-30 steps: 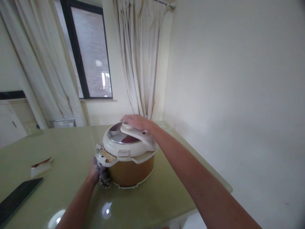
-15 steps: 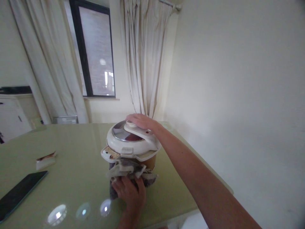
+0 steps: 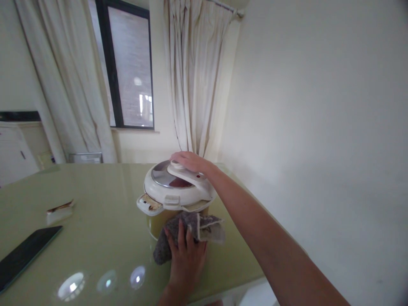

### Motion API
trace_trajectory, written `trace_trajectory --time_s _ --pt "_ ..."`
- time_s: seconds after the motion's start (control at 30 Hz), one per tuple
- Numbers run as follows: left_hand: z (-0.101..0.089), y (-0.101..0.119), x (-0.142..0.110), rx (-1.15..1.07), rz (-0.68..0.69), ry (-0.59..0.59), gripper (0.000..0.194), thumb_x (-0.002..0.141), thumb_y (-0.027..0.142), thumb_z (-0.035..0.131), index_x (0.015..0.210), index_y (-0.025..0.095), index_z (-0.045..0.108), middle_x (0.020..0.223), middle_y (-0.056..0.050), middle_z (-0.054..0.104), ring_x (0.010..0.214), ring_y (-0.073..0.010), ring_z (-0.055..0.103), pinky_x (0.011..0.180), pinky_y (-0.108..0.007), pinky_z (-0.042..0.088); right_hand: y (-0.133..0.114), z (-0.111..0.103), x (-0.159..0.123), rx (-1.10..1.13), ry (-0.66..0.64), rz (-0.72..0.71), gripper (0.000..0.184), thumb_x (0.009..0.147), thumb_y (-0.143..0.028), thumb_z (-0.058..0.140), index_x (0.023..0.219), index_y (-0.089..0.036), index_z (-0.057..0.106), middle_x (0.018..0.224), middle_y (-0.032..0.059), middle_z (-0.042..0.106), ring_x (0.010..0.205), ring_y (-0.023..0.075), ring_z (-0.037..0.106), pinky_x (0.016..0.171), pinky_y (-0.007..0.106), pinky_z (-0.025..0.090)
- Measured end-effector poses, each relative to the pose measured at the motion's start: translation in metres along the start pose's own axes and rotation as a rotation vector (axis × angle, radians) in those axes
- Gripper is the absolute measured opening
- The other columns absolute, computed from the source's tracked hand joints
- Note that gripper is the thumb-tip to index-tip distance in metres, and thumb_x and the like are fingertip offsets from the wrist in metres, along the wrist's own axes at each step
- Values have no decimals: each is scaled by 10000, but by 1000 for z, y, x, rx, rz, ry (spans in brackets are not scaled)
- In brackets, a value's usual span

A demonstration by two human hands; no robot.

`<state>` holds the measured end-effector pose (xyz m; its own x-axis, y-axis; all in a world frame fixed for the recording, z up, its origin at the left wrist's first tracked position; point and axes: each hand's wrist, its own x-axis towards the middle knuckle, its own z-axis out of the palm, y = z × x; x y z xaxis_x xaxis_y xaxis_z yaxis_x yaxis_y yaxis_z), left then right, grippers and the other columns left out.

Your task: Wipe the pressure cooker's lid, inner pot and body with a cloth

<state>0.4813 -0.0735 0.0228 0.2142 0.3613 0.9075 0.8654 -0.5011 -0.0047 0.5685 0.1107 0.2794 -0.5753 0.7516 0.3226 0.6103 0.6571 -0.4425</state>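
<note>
The pale green bench [image 3: 105, 195] spreads out in front of you, and the white-lidded cooker [image 3: 178, 196] stands upright on it, lid on, directly beyond your left hand and below your right. The grey cloth [image 3: 191, 219] lies bunched against the cooker's near side, its pale-edged corner folded out to the right. Your left hand [image 3: 188, 260] is mostly open, fingers spread over the cloth and pinning it between palm and cooker wall; you can't see your thumb clearly. Your right hand [image 3: 190, 162] rests palm down on the top of the white lid handle [image 3: 186, 172]; its fingertips are partly hidden, so how tightly they curl can't be told. A small red dot [image 3: 198, 175] shows on the handle just beside that hand.
</note>
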Motion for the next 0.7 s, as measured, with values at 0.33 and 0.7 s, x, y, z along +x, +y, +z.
trace_trajectory --time_s 0.33,0.7 --pt "-17 -81 21 -139 700 65 261 949 359 708 1201 400 762 1413 33 728 1470 -202 526 1351 -556 204 -8 -3 -4 -8 -4 -2 424 1112 -463 405 1160 -251 770 1345 60 739 1283 266 649 1169 431 439" --pt "7 -146 -14 -313 -45 342 531 708 485 858 1141 289 622 1166 -116 606 1164 -365 621 1013 -598 534 -5 -3 -4 31 -18 -8 446 1120 -496 392 1173 -244 756 1380 60 716 1307 253 626 1176 399 412"
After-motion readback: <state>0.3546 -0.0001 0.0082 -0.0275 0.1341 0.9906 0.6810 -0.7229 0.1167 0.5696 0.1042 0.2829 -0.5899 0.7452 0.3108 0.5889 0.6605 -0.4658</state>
